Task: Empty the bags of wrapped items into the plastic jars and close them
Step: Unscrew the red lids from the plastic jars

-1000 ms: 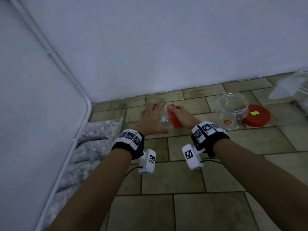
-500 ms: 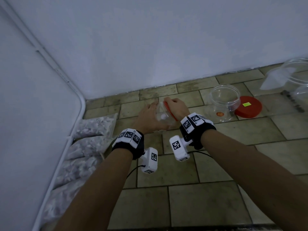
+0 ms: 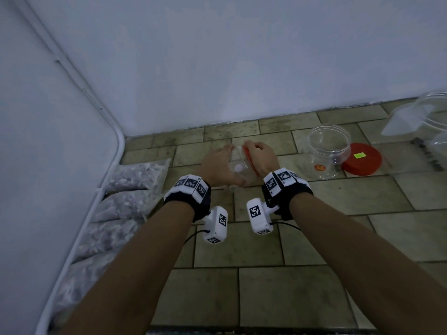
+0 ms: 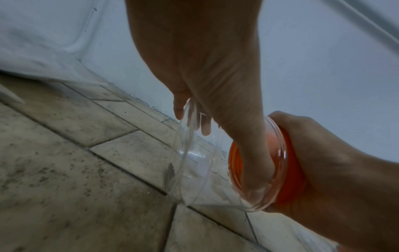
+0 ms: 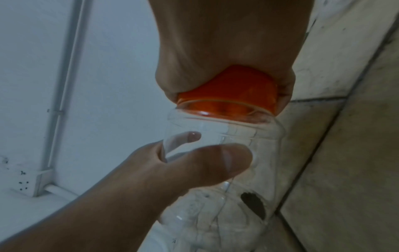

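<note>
A clear plastic jar [image 3: 238, 166] lies on its side in the air between both hands, above the tiled floor. My left hand [image 3: 217, 165] grips its body, thumb [image 5: 215, 160] across the near wall and fingers [image 4: 183, 109] behind it. My right hand [image 3: 262, 158] is wrapped round its orange lid [image 3: 249, 158], which sits on the jar's mouth [image 5: 226, 109]. The jar [image 4: 198, 162] looks empty apart from a pale round spot seen through its wall. Several bags of white wrapped items [image 3: 135, 176] lie along the left wall.
A second clear jar [image 3: 326, 151] stands open on the floor to the right, its red lid [image 3: 361, 158] lying beside it. Another clear jar and a plastic bag [image 3: 411, 119] sit at the far right edge. White walls close in the back and the left.
The jar and both hands have drawn closer to me. The right hand has turned further round the lid, so less orange shows.
</note>
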`<state>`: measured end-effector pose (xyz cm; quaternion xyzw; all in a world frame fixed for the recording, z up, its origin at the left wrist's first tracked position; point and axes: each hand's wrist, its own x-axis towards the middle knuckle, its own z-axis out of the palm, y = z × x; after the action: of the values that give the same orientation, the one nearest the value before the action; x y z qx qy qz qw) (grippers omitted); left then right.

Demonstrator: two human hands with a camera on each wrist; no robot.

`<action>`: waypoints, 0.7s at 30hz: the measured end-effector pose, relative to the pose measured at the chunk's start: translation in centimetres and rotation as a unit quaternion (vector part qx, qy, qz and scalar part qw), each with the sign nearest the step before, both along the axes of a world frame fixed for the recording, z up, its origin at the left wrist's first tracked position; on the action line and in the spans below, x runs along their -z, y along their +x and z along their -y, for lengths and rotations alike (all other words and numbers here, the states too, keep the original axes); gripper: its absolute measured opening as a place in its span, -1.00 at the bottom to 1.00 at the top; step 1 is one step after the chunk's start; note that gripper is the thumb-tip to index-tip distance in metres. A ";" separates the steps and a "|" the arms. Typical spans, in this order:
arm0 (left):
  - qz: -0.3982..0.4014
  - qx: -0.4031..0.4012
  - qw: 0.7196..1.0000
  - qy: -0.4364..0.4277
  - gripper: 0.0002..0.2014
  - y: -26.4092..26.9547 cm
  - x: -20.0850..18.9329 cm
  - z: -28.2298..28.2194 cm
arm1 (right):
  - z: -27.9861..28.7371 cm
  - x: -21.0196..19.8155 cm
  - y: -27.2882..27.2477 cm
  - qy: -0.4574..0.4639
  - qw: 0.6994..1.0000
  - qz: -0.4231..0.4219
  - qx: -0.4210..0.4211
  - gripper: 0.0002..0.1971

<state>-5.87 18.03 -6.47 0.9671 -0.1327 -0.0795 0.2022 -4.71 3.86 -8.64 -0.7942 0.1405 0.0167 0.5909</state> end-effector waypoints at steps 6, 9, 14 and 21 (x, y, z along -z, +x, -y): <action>-0.015 0.031 0.999 0.042 0.10 0.1 -0.7 0.7 | 0.5 1.2 -0.7 0.036 0.999 0.013 0.020 -0.63; -0.023 0.044 0.997 0.062 0.16 0.0 -1.1 1.1 | 0.6 1.6 -1.1 0.055 0.998 0.017 0.038 -0.61; -0.052 0.051 0.996 0.059 -0.04 0.3 -1.1 1.2 | 1.4 2.2 -2.0 0.063 0.996 0.058 0.029 -0.67; -0.093 -0.008 0.993 -0.074 -0.16 -0.7 0.6 -1.4 | 1.9 1.0 -2.7 0.028 0.977 0.148 -0.150 -0.68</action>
<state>-6.52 19.47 -7.08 0.9389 -0.1109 -0.1574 0.2854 -7.44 1.97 -9.66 -0.7833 -0.0695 -0.0091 0.6177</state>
